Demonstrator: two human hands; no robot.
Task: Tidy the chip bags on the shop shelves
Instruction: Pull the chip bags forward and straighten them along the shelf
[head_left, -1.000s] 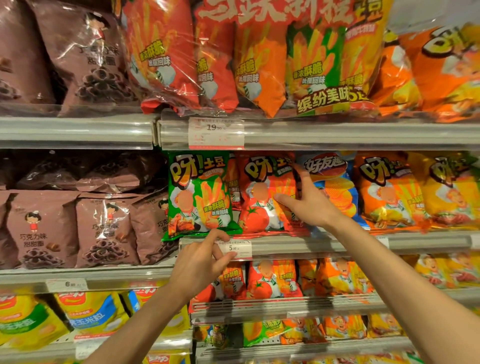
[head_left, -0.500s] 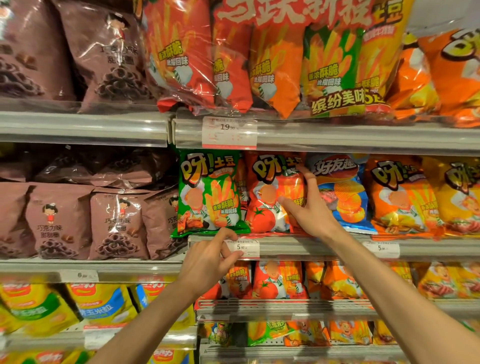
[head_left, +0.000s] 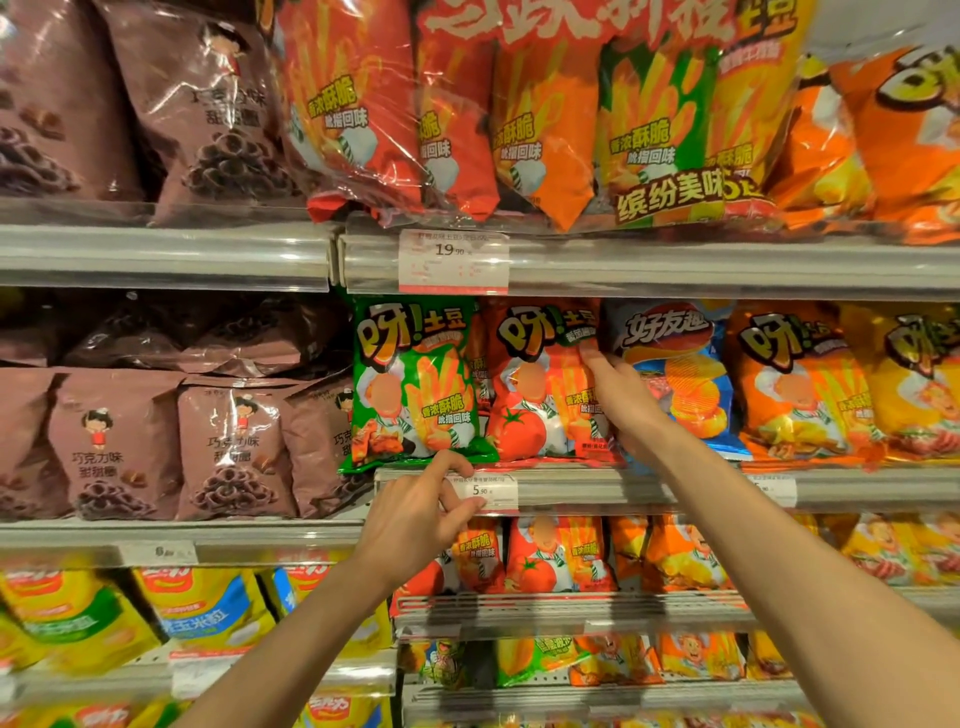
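Hands at the red chip bag on the middle shelf.

The red chip bag (head_left: 540, 379) stands upright on the shelf rail (head_left: 649, 486), glossy and puffed, with a tomato printed low on its front. The right hand (head_left: 623, 400) grips its right edge, fingers slipped between it and the blue chip bag (head_left: 680, 374) just beside it (whether they curl fully behind cannot be told). To the red bag's left, touching it, stands a green chip bag (head_left: 415, 379) of the same crinkled foil. Below the red bag, the left hand (head_left: 415, 514) rests at the rail, forefinger and thumb pinching the paper price tag (head_left: 485, 491). Left of the green bag sit matte brown bags (head_left: 228, 447).
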